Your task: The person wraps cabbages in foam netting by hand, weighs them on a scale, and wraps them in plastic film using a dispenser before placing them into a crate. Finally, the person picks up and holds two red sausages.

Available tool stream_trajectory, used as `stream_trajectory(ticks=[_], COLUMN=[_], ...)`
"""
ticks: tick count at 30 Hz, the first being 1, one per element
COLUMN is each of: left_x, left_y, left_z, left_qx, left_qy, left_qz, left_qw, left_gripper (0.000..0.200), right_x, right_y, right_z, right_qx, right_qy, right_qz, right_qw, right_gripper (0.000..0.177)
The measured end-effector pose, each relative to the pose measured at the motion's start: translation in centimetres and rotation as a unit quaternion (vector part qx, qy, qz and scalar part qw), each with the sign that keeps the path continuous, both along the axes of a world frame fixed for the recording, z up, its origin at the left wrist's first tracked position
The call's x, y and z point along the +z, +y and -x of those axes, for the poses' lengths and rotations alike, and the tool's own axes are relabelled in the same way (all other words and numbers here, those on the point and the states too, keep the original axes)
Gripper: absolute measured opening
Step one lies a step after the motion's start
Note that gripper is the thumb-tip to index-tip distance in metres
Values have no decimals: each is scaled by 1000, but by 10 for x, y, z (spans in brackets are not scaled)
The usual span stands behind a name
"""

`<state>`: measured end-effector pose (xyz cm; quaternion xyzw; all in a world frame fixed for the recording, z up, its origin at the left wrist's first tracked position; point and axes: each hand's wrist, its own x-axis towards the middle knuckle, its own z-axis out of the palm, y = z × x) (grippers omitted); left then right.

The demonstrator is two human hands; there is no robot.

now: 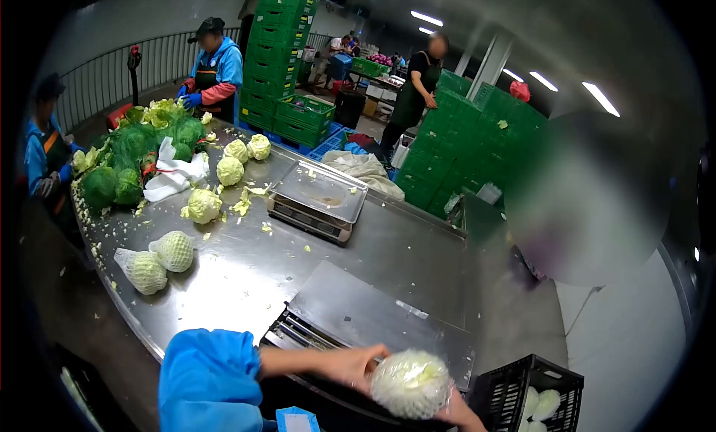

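A round pale-green cabbage [412, 384] in white foam netting and shiny clear film is between my hands, at the front edge of the steel table. My left hand [354, 366] curls its fingers against the cabbage's left side. From the lower right, my right hand [456, 411] supports it, its fingers mostly hidden by the cabbage. Just behind my left forearm is a wrapping machine [306, 333] with metal rollers and a flat plate [358, 305].
Two netted cabbages [153, 262], several bare cabbages [202, 206] and a scale [317, 201] stand on the table [403, 260]. A black crate [533, 387] holds wrapped cabbages at right. Co-workers [215, 66] stand by green net sacks [119, 167]. Green crates [455, 148] are stacked behind.
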<state>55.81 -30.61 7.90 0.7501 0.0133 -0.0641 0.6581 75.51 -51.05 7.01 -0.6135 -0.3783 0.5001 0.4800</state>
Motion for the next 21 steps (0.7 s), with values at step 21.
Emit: stream_trajectory(ticks=[21], left_x=[-57], left_y=[-96], left_z=[133], left_qx=[473], left_qy=[46], left_qz=[359], left_qw=[803], left_gripper=[28], right_x=[-47], right_y=[-125], right_z=[134], right_qx=[-375], right_qy=[579], right_qz=[-83], right_qw=[720], right_gripper=[28])
